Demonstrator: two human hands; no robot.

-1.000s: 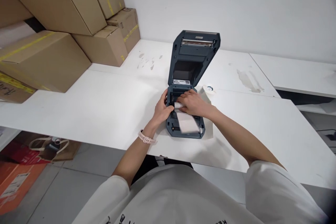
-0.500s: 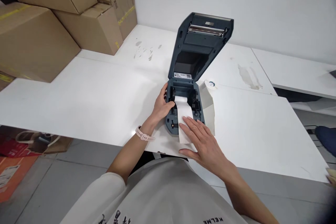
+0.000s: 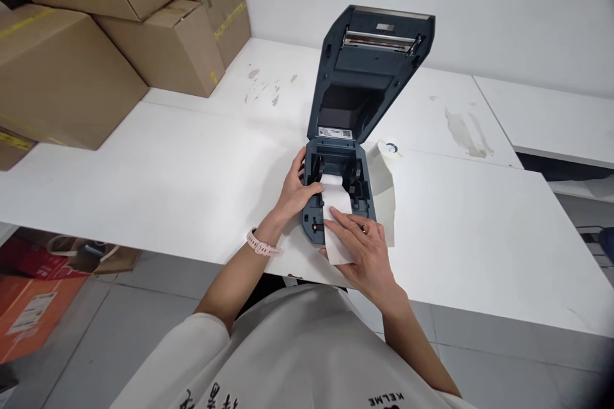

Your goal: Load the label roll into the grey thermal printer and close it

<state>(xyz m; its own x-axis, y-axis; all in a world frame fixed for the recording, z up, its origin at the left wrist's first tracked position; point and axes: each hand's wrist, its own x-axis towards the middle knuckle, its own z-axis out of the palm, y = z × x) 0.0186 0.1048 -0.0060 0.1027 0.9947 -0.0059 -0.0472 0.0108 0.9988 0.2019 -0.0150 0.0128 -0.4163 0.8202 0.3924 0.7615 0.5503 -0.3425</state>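
Note:
A dark blue-grey label printer (image 3: 313, 217) stands on the white table with its lid (image 3: 361, 70) raised. Inside sits a small roll of white label paper, and its strip (image 3: 338, 200) runs out over the printer's front edge. My left hand (image 3: 293, 190) grips the printer's left side, fingers outside and thumb reaching in beside the strip. My right hand (image 3: 368, 254) has its fingers on top of the strip's loose end and its thumb underneath, pinching the paper. Right of the printer, a length of backing paper (image 3: 385, 201) trails from another white roll (image 3: 387, 148).
Cardboard boxes (image 3: 57, 77) are stacked on the table's left, against the wall. The white table (image 3: 192, 179) has worn patches (image 3: 465, 133). An orange box (image 3: 36, 316) and a paper bag (image 3: 108, 254) stand on the floor at lower left. Shelving (image 3: 575, 169) lies at the right.
My right hand has gone from lying flat over the paper strip to pinching its end, thumb now beneath. My left hand keeps its hold on the printer. The view has shifted slightly.

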